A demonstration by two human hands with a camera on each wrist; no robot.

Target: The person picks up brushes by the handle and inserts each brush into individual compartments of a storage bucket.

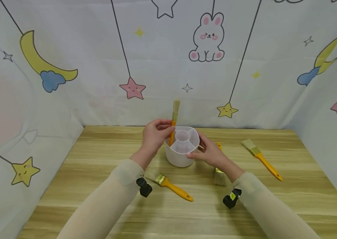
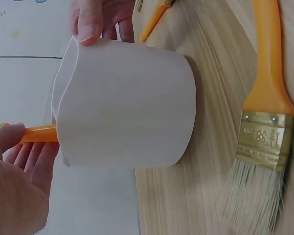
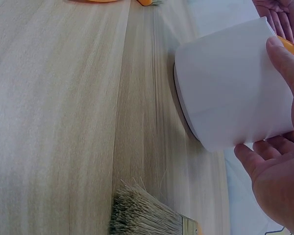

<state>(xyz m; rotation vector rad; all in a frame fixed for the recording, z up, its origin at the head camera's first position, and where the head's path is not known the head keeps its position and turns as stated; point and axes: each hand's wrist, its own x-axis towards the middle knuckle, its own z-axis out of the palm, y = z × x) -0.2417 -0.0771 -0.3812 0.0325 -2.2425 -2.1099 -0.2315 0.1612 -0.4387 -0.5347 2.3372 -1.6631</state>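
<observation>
A white round organizer [image 1: 179,158] with several compartments about a central ring stands near the table's back edge. My left hand [image 1: 155,134] pinches a paintbrush [image 1: 175,113] by its orange handle, bristles up. The handle's lower end is inside the organizer's left compartment; in the left wrist view the handle [image 2: 41,133] passes behind the rim. On the organizer's right side, my right hand [image 1: 211,153] holds the wall, thumb at the front rim and fingers behind. The right wrist view shows that thumb and the fingers spread around the organizer [image 3: 230,83].
One paintbrush [image 1: 178,191] lies in front of the organizer. Another paintbrush [image 1: 219,177] lies partly hidden under my right forearm. A third paintbrush [image 1: 265,162] is farther right. Behind the wooden table [image 1: 96,172] hangs a patterned white cloth [image 1: 168,66].
</observation>
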